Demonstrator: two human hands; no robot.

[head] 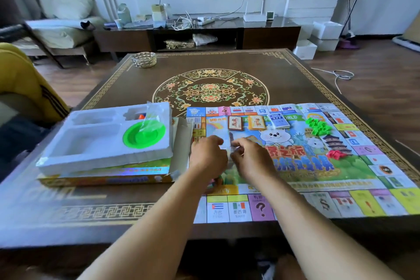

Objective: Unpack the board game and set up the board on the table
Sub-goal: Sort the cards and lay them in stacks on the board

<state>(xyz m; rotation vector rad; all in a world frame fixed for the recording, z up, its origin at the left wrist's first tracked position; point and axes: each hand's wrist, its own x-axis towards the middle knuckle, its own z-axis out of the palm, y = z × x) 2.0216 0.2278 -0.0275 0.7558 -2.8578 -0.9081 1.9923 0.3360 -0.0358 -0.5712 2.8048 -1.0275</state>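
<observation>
**Two hands busy over the game board**

The small thing between the two hands is blurry, so I cannot tell what it is. It looks thin and see-through. The left hand (208, 154) has its fingers curled and pinches one side of it. The right hand (247, 157) pinches the other side. Both arms cover part of the game board (354, 179), and the board's right edge is cut off by the picture.

The board lies flat on the dark brown worktop (141, 229), on its right half. On the board's top part sit three card piles: a brown one (235, 123), a yellow one (257, 122) and a blue one (278, 120). Green pieces (317, 126) lie near the board's top right, and red pieces (336, 154) lie below them.

Left of the board sits a white tray (91, 141) on the yellow game box (104, 180). A green dish (143, 135) rests in the tray.

On the board I can read "WORLD" and a big "?". The other writing is too blurry.
</observation>
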